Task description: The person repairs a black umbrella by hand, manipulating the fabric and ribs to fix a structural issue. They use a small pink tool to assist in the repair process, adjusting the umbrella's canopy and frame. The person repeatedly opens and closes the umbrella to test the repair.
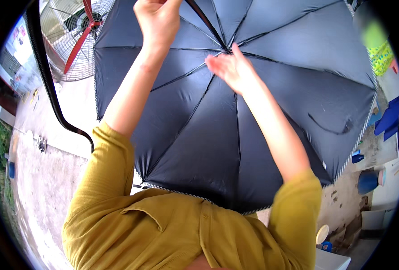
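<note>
An umbrella with a dark canopy is spread wide, its inner side and thin black ribs facing me. Its black shaft slants from the top edge down to the hub where the ribs meet. My left hand is closed at the top edge beside the shaft, gripping the umbrella; its fingertips are partly cut off by the frame. Close to the hub, my right hand is open, thumb raised apart from the other fingers, slightly blurred. A loose dark strap hangs against the canopy's right side.
A large caged fan with red blades stands at the upper left. A black cord-like strap runs down the left. Blue buckets, a white surface and blue cloth are to the right.
</note>
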{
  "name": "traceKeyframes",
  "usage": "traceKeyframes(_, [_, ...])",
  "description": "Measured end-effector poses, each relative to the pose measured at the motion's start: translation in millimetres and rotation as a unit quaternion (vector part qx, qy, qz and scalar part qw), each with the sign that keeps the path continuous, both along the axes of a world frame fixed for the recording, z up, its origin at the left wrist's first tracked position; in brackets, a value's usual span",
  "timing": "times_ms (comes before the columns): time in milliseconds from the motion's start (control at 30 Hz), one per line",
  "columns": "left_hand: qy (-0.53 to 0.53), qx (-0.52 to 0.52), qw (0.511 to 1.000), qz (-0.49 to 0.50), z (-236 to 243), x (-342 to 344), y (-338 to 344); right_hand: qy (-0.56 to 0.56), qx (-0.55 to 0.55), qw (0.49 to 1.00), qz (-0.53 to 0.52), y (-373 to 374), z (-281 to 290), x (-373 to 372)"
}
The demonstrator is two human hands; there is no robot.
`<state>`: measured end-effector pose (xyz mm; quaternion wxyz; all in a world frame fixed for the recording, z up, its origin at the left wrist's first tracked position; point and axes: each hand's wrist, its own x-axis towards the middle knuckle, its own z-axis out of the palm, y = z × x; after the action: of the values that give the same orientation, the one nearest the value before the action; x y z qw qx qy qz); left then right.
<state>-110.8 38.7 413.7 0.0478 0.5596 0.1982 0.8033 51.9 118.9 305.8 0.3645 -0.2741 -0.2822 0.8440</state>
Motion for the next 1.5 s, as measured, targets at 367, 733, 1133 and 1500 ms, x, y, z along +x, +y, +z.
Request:
traceKeyframes(367, [0.001, -0.123, 0.937, -0.328, -7.7, -133.8, -181.6, 0.236, 0.050, 0.969, -0.054, 166.5, 170.1, -128.4])
traceKeyframes(733, [-0.095, -0.458, 0.784, -0.409, -56.4, 29.4, -221.7, 0.273, 0.190, 0.942, 0.034, 137.5, 281.7, -39.9])
traceKeyframes(1133, [0.084, -0.446, 0.891, -0.034, -49.3, 97.2, -178.6, -0.056, 0.421, 0.871, -0.248, 121.2, 368.6, 37.4])
traceKeyframes(1500, [-0.063, -0.434, 0.815, -0.380, -55.5, 106.2, -163.0, -0.030, 0.347, 0.918, -0.192, 168.0, 352.4, 108.5])
